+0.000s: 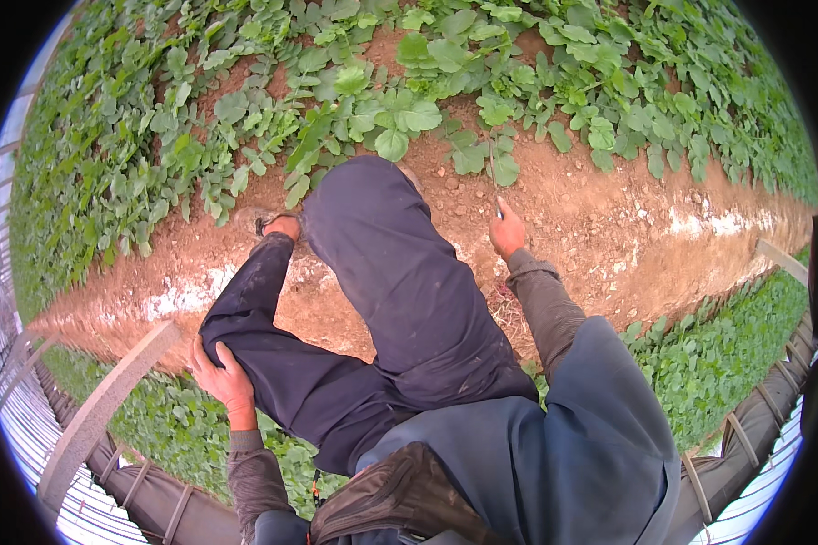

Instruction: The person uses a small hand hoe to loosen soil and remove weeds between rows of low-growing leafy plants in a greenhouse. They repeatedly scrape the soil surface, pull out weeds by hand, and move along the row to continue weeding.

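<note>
My right hand (508, 230) is closed around the handle of a thin metal tool (493, 167), perhaps a knife or sickle. Its narrow end reaches up to the leaves of a small green plant (472, 155) at the edge of the bed. My left hand (223, 378) rests on the knee of my dark trousers (300, 368), with the fingers spread around the cloth. My other knee is bent up in front of me, over the bare soil. A foot in a sandal or low shoe (264, 221) stands beside the leaves at the left.
Dense leafy green plants (198, 116) fill the bed ahead. A reddish soil path (572, 238) with whitish patches crosses the view. More plants (709, 368) grow behind me. A concrete post (109, 409) stands at the lower left, another (780, 260) at the right. Greenhouse sheeting lines the rim.
</note>
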`<state>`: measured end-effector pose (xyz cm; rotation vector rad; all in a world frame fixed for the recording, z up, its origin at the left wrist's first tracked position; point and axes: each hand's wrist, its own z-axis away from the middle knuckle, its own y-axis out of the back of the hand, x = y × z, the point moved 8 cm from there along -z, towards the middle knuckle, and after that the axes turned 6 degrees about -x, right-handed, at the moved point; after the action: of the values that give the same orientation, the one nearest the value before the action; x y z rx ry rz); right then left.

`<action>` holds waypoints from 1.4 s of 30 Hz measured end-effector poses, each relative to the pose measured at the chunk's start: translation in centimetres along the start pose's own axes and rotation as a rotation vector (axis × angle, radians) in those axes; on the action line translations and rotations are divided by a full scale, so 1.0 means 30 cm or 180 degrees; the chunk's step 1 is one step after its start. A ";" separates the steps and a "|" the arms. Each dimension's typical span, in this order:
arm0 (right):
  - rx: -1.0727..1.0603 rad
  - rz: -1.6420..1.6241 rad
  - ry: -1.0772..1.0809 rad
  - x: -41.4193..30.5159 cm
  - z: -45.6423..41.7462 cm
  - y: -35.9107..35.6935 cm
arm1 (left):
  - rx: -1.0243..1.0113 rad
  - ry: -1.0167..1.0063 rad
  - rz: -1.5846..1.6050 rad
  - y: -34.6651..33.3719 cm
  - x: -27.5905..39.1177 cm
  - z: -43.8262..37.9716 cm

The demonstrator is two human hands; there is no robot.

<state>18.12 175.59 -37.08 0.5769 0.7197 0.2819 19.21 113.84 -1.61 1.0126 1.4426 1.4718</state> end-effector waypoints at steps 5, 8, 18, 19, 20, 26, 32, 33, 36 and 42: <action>-0.0276 0.0692 0.0295 -0.011 0.068 -0.057 | 0.0086 -0.0032 -0.0087 0.000 -0.018 0.004; -0.0090 0.0592 0.0368 -0.090 -0.067 -0.045 | -0.0029 0.0027 -0.0025 -0.009 0.007 -0.013; -0.0210 0.0737 0.0239 -0.310 -0.369 0.004 | -0.0041 0.0072 -0.0016 -0.009 0.016 -0.012; -0.0246 0.0747 0.0221 -0.261 -0.320 0.002 | -0.0038 0.0096 -0.0028 -0.008 0.013 -0.011; -0.0288 0.0758 0.0201 -0.206 -0.259 -0.002 | -0.0040 0.0123 -0.0045 -0.004 0.006 -0.007; -0.0231 0.0604 0.0032 0.155 0.249 -0.011 | -0.0005 0.0054 -0.0042 -0.003 0.018 -0.017; -0.0543 0.0680 0.0444 0.026 0.336 -0.105 | -0.0011 -0.0045 -0.0003 -0.014 -0.015 -0.017; -0.0522 0.0717 0.0498 -0.006 0.315 -0.109 | -0.0019 -0.0037 0.0004 -0.017 -0.014 -0.019; -0.0384 0.0665 0.0644 -0.070 0.227 -0.118 | -0.0038 0.0004 -0.0089 -0.023 -0.003 -0.012; -0.0337 0.0394 0.1029 -0.192 0.275 -0.074 | -0.0007 0.0209 -0.0050 -0.010 -0.048 0.035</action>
<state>19.75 168.03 -30.27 0.4804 0.9757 0.5334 20.69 112.85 -1.90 0.9576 1.4916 1.5073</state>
